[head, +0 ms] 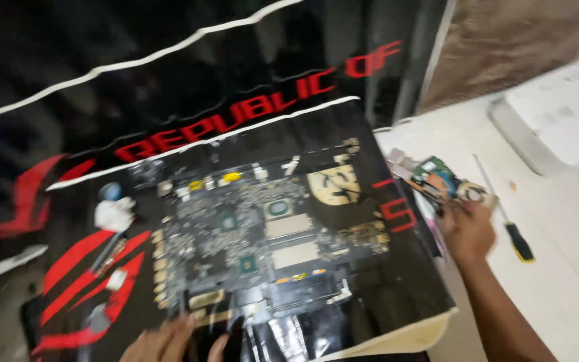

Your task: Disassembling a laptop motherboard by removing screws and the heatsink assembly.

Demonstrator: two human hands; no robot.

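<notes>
Small part: a small circuit piece [440,181] with blue and orange bits is lying at the right edge of the black mat, just off the big board's right side, on the white table.
Right hand: the right hand [467,231] is reaching up to that piece, fingertips touching its lower edge; the blur is hiding whether the fingers are pinching it, so I cannot tell the grip.
Left hand: the left hand [169,338] is resting at the mat's near edge, fingers spread and loose, touching the bottom of the large circuit board [263,241], holding nothing.
Mat: the black-and-red mat [383,295] is lying under the board.
Screwdriver: a yellow-and-black screwdriver [514,231] is lying just right of the right hand.
Wipe: a crumpled white wipe [114,213] is sitting left of the board.
Box: a white box [561,114] is sitting far right.
</notes>
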